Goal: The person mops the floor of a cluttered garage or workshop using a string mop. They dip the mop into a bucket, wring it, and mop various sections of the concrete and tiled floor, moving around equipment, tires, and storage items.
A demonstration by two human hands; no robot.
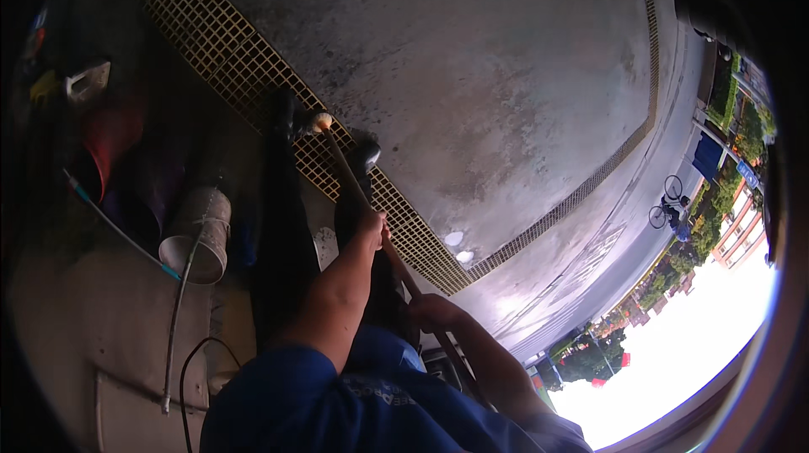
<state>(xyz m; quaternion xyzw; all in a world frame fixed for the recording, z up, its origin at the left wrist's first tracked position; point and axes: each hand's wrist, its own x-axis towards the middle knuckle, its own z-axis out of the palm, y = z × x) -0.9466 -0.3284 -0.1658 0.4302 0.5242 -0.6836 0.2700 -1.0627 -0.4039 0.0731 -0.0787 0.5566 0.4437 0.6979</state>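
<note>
My left hand (373, 230) and my right hand (434, 316) are both closed round a long wooden pole (351, 176), the left one higher up its length. The pole's pale, rounded head (321, 123) rests on or just over a yellow grating (244, 65), between my black shoes (366, 154); I cannot tell whether it touches. The pole runs back past my blue shirt at the lower edge.
At left are a dirty white bucket (173, 246), a red container (114, 145), a purple one (152, 200), hoses (181, 301) and a pale object (88, 82). Concrete floor (472, 99) extends beyond the grating. A cyclist (680, 221) is out on the road at right.
</note>
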